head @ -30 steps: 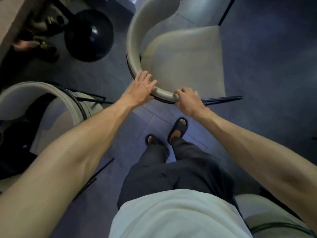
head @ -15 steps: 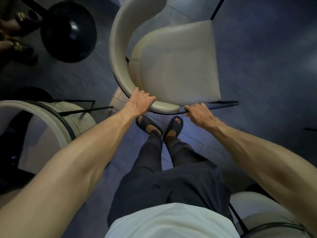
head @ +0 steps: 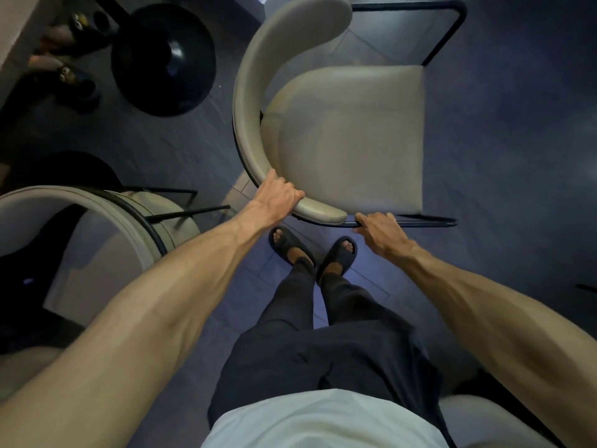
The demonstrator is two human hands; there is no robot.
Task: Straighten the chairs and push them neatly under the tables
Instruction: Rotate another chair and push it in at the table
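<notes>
A beige padded chair [head: 349, 134] with a curved backrest and a thin black metal frame stands on the dark floor just ahead of my feet. My left hand [head: 277, 195] grips the near end of the curved backrest, fingers curled over its top edge. My right hand [head: 379, 227] holds the black frame bar along the near side of the seat, fingers wrapped round it. The seat faces right in the head view. No tabletop shows beside this chair.
A second beige chair [head: 97, 215] stands at the left, close to my left forearm. A black round table base [head: 163, 59] lies at the upper left, with another person's sandalled feet [head: 61, 64] beside it. A third beige seat [head: 484, 421] shows at the bottom right.
The chair has turned and now lies nearer my feet, with more of its seat in view. My right hand slid from the backrest end onto the black frame bar.
</notes>
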